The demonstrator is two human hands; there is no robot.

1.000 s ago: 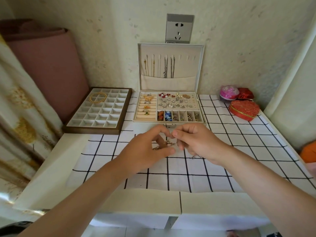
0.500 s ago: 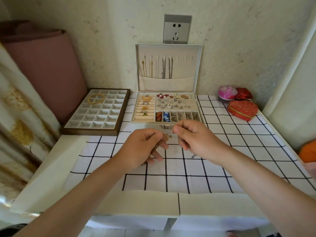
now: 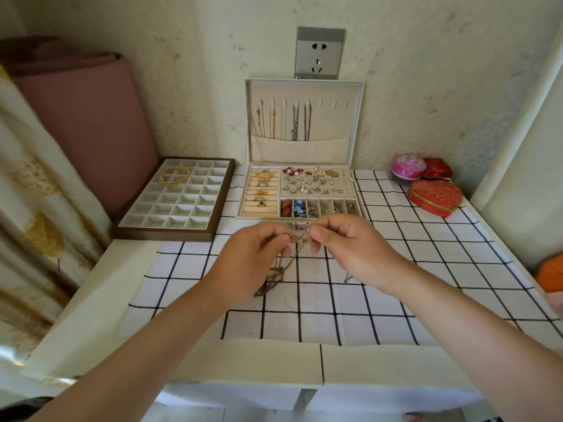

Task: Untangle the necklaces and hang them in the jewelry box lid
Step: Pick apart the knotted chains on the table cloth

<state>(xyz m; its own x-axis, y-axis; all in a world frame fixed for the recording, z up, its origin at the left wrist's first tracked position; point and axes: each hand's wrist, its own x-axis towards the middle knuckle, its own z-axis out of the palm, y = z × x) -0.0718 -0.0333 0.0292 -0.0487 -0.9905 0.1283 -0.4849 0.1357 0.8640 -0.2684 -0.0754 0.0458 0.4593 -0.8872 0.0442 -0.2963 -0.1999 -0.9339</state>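
My left hand (image 3: 257,255) and my right hand (image 3: 350,248) pinch the top of a tangled gold-brown necklace (image 3: 278,275) between them, lifted a little above the checked cloth. Its chains hang down and bunch on the cloth below my left hand. A short silver chain piece (image 3: 347,278) shows under my right wrist. Behind stands the open jewelry box (image 3: 300,193); its upright lid (image 3: 341,117) has several necklaces (image 3: 285,120) hung on the left and middle hooks, while the right hooks are bare.
A brown compartment tray (image 3: 210,208) with gold bangles (image 3: 173,175) sits at the left. A pink round box (image 3: 408,167) and red heart-shaped boxes (image 3: 435,196) sit at the back right. An orange thing (image 3: 551,275) lies at the right edge. Wall with a socket (image 3: 320,53) behind.
Both hands have risen slightly and drawn the necklace top up off the cloth, so the chains now hang and trail below my left hand.
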